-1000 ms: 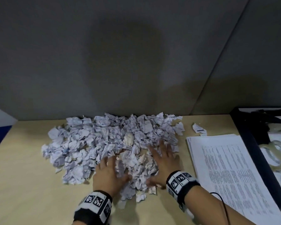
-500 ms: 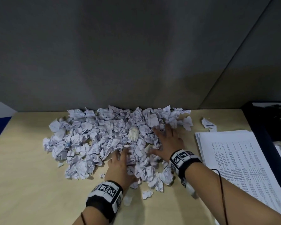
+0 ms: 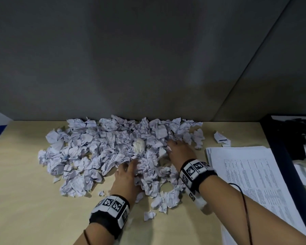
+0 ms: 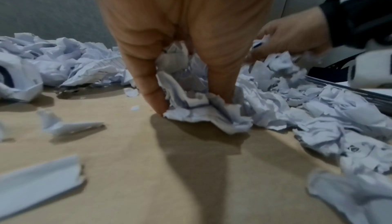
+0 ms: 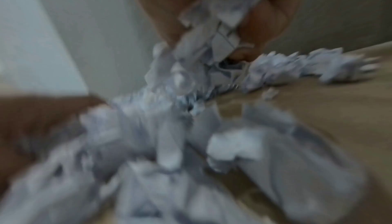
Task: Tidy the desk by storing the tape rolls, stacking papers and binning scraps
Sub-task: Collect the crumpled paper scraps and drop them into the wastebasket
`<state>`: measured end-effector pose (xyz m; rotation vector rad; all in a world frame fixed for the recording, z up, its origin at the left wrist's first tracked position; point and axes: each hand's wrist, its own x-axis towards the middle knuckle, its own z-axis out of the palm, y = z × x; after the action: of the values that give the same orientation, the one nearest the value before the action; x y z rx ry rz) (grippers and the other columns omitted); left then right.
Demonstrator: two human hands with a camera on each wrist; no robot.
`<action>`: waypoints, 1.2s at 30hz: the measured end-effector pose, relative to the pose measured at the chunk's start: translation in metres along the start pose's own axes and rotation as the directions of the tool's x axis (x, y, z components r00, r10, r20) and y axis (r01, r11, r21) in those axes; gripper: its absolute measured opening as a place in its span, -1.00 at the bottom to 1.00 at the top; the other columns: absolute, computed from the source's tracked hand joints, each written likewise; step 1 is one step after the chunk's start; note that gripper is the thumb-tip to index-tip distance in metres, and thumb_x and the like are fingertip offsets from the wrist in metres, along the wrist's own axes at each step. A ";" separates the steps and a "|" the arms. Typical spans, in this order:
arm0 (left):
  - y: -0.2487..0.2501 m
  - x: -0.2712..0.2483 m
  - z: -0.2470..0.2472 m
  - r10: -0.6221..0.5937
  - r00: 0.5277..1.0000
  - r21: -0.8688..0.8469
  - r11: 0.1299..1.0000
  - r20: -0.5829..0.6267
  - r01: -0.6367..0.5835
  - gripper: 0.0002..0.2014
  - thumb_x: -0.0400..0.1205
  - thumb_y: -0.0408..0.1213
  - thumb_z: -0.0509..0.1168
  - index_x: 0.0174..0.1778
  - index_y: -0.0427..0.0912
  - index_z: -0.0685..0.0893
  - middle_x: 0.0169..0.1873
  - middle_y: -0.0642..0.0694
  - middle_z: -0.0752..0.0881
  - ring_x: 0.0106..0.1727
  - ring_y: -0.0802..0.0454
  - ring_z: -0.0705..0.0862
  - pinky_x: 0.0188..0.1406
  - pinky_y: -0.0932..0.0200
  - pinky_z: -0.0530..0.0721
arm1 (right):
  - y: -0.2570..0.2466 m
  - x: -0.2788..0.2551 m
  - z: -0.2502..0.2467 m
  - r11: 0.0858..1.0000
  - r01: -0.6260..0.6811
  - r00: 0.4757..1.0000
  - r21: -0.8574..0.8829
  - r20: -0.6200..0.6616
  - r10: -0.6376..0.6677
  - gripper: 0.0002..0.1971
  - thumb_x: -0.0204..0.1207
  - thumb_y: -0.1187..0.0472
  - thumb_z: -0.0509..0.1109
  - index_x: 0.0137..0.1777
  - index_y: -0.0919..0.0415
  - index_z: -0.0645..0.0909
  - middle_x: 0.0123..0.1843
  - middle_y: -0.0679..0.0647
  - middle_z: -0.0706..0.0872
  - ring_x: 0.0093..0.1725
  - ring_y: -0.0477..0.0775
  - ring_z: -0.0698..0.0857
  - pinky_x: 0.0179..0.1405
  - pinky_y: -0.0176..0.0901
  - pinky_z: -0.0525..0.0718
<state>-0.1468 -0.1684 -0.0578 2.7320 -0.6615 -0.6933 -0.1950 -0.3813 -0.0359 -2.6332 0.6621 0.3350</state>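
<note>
**Desk surface: contents**

Light wood desk (image 3: pixel 25 200), butted against a grey partition. Centre-back: wide heap of crumpled paper scraps (image 3: pixel 99 151), mostly white with blue print, one cream-coloured wad (image 3: pixel 139 145) on top. Loose scraps scattered off the heap's near edge, e.g. one (image 3: pixel 149 215) lying apart on bare wood. Another stray scrap (image 3: pixel 222 137) sits right of the heap. Right side: stack of printed sheets (image 3: pixel 254 177), running off the near edge. Far right: dark tray (image 3: pixel 279 152), contents unclear.
</note>
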 end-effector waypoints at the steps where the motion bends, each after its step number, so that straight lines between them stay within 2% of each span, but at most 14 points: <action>1: 0.004 0.001 0.001 0.002 1.000 0.008 1.000 0.003 -0.002 -0.12 0.42 -0.47 0.37 0.58 0.19 0.14 0.37 -0.16 0.25 0.34 -0.21 0.42 0.19 -0.02 0.63 | 0.005 -0.004 -0.008 0.998 -0.019 0.999 0.061 -0.034 0.021 -0.66 0.69 0.12 0.14 0.44 0.12 0.39 0.23 0.30 0.64 0.15 0.30 0.64 0.01 -0.01 0.61; 3: 0.012 0.004 0.002 0.017 1.000 0.004 1.000 -0.006 -0.017 -0.14 0.43 -0.51 0.34 0.57 0.20 0.17 0.35 -0.15 0.27 0.29 -0.20 0.45 0.17 -0.01 0.64 | 0.015 -0.014 -0.024 0.974 -0.066 0.994 0.218 -0.075 0.084 -0.67 0.68 0.04 0.16 0.38 0.11 0.45 0.18 0.27 0.69 0.11 0.28 0.67 -0.01 -0.03 0.64; 7: 0.031 0.011 0.005 0.049 0.998 0.023 0.998 0.042 -0.050 -0.16 0.46 -0.52 0.28 0.58 0.20 0.15 0.36 -0.17 0.28 0.31 -0.20 0.45 0.21 0.03 0.62 | 0.038 -0.033 -0.047 0.877 -0.116 0.974 0.466 -0.119 0.192 -0.69 0.64 0.05 0.25 0.32 0.14 0.53 0.19 0.25 0.71 0.16 0.26 0.66 -0.10 -0.18 0.50; 10: 0.049 0.015 0.010 0.091 0.991 0.074 0.992 0.096 -0.098 -0.20 0.51 -0.42 0.29 0.61 0.16 0.10 0.41 -0.19 0.26 0.37 -0.21 0.38 0.27 0.03 0.55 | 0.057 -0.051 -0.054 0.740 -0.161 0.941 0.653 -0.126 0.315 -0.68 0.60 0.06 0.32 0.30 0.13 0.58 0.21 0.19 0.70 0.21 0.20 0.64 -0.04 -0.25 0.47; 13: 0.068 0.018 0.013 0.132 0.981 0.086 0.986 0.144 -0.145 -0.24 0.52 -0.34 0.31 0.59 0.16 0.11 0.44 -0.18 0.23 0.36 -0.22 0.42 0.24 0.02 0.59 | 0.075 -0.070 -0.055 0.576 -0.218 0.884 0.787 -0.090 0.458 -0.63 0.59 0.07 0.33 0.37 0.12 0.56 0.24 0.13 0.67 0.25 0.15 0.62 0.02 -0.28 0.46; 15: 0.080 0.020 0.014 0.193 0.966 0.081 0.974 0.173 -0.209 -0.23 0.50 -0.30 0.33 0.59 0.11 0.12 0.47 -0.20 0.21 0.37 -0.26 0.44 0.26 -0.04 0.59 | 0.084 -0.085 -0.052 0.496 -0.236 0.846 0.836 -0.075 0.528 -0.65 0.60 0.06 0.33 0.36 0.07 0.57 0.19 0.11 0.68 0.14 0.14 0.65 -0.04 -0.23 0.51; 17: 0.091 0.022 0.016 0.220 0.955 0.103 0.964 0.197 -0.244 -0.21 0.51 -0.24 0.34 0.61 0.07 0.08 0.51 -0.23 0.17 0.43 -0.29 0.40 0.31 -0.08 0.56 | 0.093 -0.100 -0.047 0.429 -0.233 0.803 0.873 -0.076 0.591 -0.72 0.59 0.07 0.33 0.27 0.07 0.60 0.10 0.12 0.72 0.05 0.16 0.68 -0.08 -0.16 0.58; 21: 0.116 0.018 0.013 0.267 0.946 0.189 0.935 0.182 -0.301 -0.21 0.54 -0.14 0.29 0.63 0.07 0.00 0.57 -0.22 0.12 0.53 -0.34 0.24 0.42 -0.19 0.44 | 0.109 -0.132 -0.034 0.316 -0.218 0.705 0.923 -0.075 0.705 -0.86 0.58 0.07 0.34 0.07 0.05 0.63 -0.07 0.07 0.72 -0.11 0.12 0.67 -0.27 -0.22 0.55; 24: 0.132 0.013 0.009 0.333 0.927 0.246 0.896 0.172 -0.368 -0.24 0.56 -0.07 0.25 0.63 0.06 0.00 0.58 -0.20 0.14 0.56 -0.32 0.15 0.46 -0.23 0.36 | 0.116 -0.160 -0.028 0.233 -0.176 0.630 0.956 -0.072 0.773 -0.90 0.55 0.07 0.37 -0.04 0.06 0.63 -0.19 0.05 0.71 -0.24 0.10 0.64 -0.22 -0.16 0.56; 26: 0.144 0.010 0.013 0.417 0.891 0.250 0.856 0.180 -0.452 -0.24 0.56 -0.06 0.24 0.63 0.07 0.01 0.59 -0.18 0.15 0.58 -0.28 0.14 0.48 -0.23 0.32 | 0.119 -0.181 -0.025 0.174 -0.128 0.563 0.976 -0.073 0.824 -0.88 0.57 0.10 0.37 -0.03 0.13 0.63 -0.22 0.06 0.70 -0.35 0.02 0.62 -0.31 -0.19 0.55; 28: 0.154 0.006 0.020 0.484 0.852 0.218 0.826 0.202 -0.521 -0.27 0.55 -0.05 0.25 0.61 0.10 0.06 0.58 -0.16 0.17 0.57 -0.25 0.16 0.49 -0.23 0.31 | 0.118 -0.197 -0.025 0.126 -0.088 0.535 0.988 -0.060 0.842 -0.90 0.59 0.14 0.36 -0.10 0.14 0.63 -0.35 0.05 0.64 -0.57 -0.13 0.53 -0.55 -0.31 0.46; 30: 0.167 -0.006 0.029 0.536 0.809 0.188 0.792 0.242 -0.581 -0.29 0.56 -0.03 0.26 0.61 0.12 0.09 0.57 -0.13 0.19 0.55 -0.22 0.18 0.47 -0.20 0.34 | 0.119 -0.216 -0.021 0.092 -0.048 0.495 0.995 -0.056 0.867 -0.89 0.60 0.16 0.36 -0.17 0.09 0.62 -0.40 0.03 0.60 -0.64 -0.19 0.48 -0.65 -0.37 0.41; 34: 0.195 -0.029 0.046 0.652 0.695 0.173 0.679 0.304 -0.713 -0.32 0.58 -0.06 0.22 0.61 0.14 0.10 0.58 -0.10 0.18 0.57 -0.16 0.17 0.49 -0.13 0.30 | 0.124 -0.251 -0.017 0.077 -0.018 0.379 0.997 -0.065 0.923 -0.91 0.60 0.16 0.35 -0.15 0.06 0.59 -0.29 -0.04 0.66 -0.32 -0.07 0.60 -0.31 -0.29 0.55; 36: 0.211 -0.039 0.053 0.700 0.632 0.172 0.613 0.333 -0.771 -0.37 0.61 -0.04 0.19 0.61 0.15 0.12 0.58 -0.08 0.18 0.56 -0.13 0.18 0.51 -0.08 0.31 | 0.131 -0.263 -0.013 0.054 -0.016 0.329 0.998 -0.045 0.943 -0.92 0.59 0.15 0.37 -0.10 0.13 0.63 -0.23 0.05 0.71 -0.23 0.03 0.65 -0.20 -0.18 0.60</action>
<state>-0.2814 -0.3390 -0.0164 2.2401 -1.9577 -0.7235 -0.4842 -0.3876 0.0175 -0.9747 1.6250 -0.8994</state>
